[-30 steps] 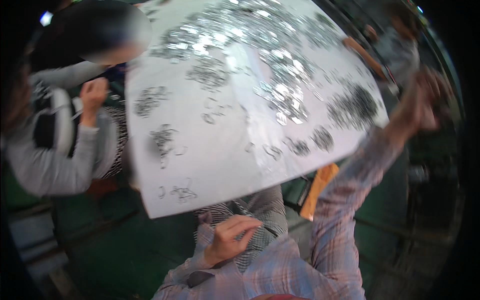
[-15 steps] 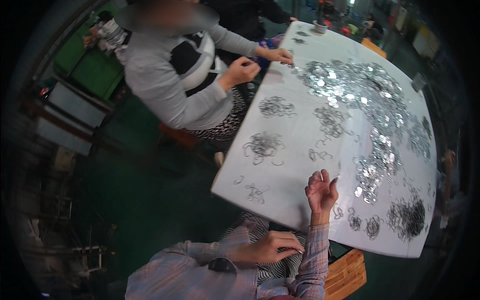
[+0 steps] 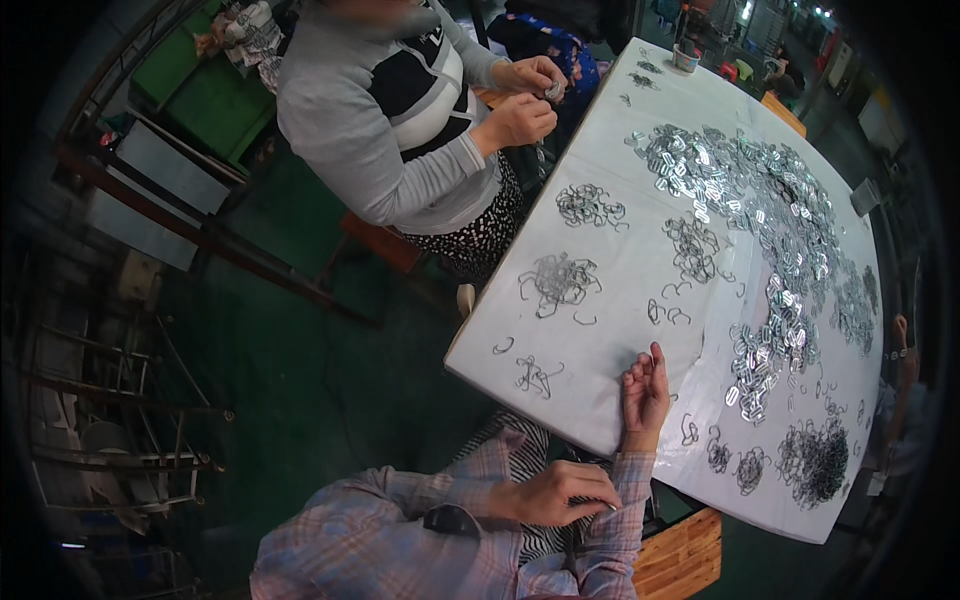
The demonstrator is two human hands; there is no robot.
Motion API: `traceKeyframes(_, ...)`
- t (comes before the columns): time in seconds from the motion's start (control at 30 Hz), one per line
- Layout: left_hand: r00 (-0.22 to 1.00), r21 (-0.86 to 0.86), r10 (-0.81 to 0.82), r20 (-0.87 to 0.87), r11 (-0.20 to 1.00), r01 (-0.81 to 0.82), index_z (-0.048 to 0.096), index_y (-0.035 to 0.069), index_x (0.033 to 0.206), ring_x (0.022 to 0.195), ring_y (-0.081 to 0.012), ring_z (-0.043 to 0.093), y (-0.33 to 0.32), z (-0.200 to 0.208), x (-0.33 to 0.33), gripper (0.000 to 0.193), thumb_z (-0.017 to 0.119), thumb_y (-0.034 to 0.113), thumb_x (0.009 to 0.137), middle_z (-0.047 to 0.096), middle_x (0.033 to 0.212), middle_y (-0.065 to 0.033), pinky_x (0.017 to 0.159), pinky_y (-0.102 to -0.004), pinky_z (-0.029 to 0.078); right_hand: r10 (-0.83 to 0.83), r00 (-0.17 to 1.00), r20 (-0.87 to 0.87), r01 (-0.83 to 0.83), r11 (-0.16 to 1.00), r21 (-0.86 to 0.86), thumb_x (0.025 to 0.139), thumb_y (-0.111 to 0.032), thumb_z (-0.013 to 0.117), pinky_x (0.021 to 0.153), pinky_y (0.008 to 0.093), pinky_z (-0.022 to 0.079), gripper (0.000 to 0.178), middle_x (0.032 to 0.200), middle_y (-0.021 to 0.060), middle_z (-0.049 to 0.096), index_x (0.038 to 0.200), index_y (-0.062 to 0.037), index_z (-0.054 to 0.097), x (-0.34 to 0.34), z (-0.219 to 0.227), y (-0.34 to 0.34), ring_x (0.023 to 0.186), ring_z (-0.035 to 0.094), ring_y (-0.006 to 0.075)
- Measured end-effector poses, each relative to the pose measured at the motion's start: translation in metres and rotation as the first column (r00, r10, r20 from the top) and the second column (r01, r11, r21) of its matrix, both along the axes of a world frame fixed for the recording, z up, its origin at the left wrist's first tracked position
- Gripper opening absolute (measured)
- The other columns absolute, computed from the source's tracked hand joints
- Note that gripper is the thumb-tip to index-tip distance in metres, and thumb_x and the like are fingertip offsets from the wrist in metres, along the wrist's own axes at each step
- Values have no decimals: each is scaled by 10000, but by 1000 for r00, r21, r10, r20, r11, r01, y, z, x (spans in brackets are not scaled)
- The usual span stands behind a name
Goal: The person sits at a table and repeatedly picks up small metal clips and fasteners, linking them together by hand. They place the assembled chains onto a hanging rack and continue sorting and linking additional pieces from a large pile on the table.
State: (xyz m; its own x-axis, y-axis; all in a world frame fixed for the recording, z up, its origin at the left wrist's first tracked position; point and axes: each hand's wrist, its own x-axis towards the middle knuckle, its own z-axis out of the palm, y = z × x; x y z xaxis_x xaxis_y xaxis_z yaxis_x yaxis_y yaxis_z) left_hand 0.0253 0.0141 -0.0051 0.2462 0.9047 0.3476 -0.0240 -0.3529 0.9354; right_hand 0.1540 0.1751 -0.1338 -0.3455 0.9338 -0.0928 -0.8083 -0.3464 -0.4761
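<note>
My left hand [image 3: 565, 493] is in front of my body, below the table's near edge, its fingers pinched together. A bright speck shows at its fingertips, too small to name. Over the near edge of the white table [image 3: 640, 300], my right hand [image 3: 648, 400] is raised with the index finger stretched out and the other fingers loosely curled; I see nothing in it. Near it lie a few bent wire hooks [image 3: 668, 311] and a small cluster of hooks [image 3: 533, 376]. Farther right is a pile of shiny oval metal buckles [image 3: 765, 345].
A co-worker in a grey top [image 3: 350, 130] sits at the table's left side, hands together over a small piece. A dense dark heap of wire hooks [image 3: 818, 462] lies at the near right corner. A small tub [image 3: 686, 57] stands at the far end. A wooden stool [image 3: 680, 555] is below the edge.
My right hand's fingers have curled somewhat, leaving the index finger stretched. My left hand stays pinched. The co-worker's far hand has left the tabletop and joined the other. The view has shifted slightly.
</note>
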Motion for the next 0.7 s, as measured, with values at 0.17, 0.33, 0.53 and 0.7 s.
traceKeyframes(0.17,999,5,26,-24,1000,-26,702,19,982,869,-239,673,-3,-1,-3,199,705,-38,792,690,938,-97,735,-322,549,-4,1000,30,4,1000,-17,991,-256,556,741,291,487,421,1030,102,589,1310,7,477,-2,3,0,851,582,166)
traceKeyframes(0.33,1000,-79,12,15,997,-10,687,21,971,871,-260,670,-4,4,-4,209,698,-43,773,678,943,-94,759,-337,544,-18,999,42,19,1000,-24,996,-253,548,738,286,484,405,1023,98,589,1301,6,482,-1,4,-2,844,575,163)
traceKeyframes(0.53,999,-87,21,40,996,-18,683,12,991,876,-254,676,-8,4,-5,206,684,-55,797,674,965,-107,749,-322,548,-16,1000,19,16,1000,-6,1005,-232,528,734,286,485,392,1035,101,590,1308,11,471,-5,8,-1,835,572,163)
traceKeyframes(0.7,1000,-65,20,16,998,-19,687,11,1009,891,-238,676,-9,4,-6,206,684,-53,813,679,980,-102,756,-316,551,-13,1000,4,13,1000,-18,1009,-223,518,732,286,484,389,1041,103,589,1314,13,465,-2,6,-4,840,568,163)
